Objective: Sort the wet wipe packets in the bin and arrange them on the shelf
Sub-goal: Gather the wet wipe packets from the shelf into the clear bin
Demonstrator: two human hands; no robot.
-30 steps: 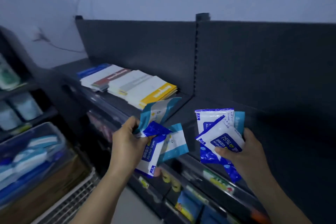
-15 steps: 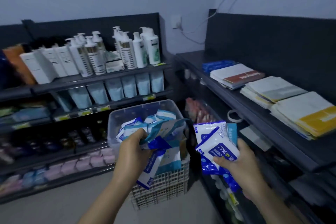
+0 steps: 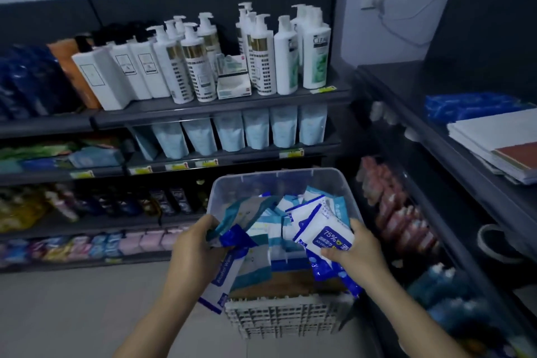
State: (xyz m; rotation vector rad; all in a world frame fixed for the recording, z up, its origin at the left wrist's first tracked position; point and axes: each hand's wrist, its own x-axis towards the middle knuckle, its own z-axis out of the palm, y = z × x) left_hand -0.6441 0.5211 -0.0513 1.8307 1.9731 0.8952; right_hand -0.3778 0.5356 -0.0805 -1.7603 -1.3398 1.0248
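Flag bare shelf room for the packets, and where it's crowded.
Free: the right shelf is bare from the corner to the blue pack, plus its front strip beside the white stack. Crowded: the shelf of bottles, the bin of packets.

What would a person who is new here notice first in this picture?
Low in the middle, the left hand and right hand each grip a bunch of blue-white packets at the clear bin, which holds more. Behind, white pump bottles stand in rows on the top shelf.

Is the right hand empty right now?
No, the right hand holds several wet wipe packets at the near edge of the clear bin.
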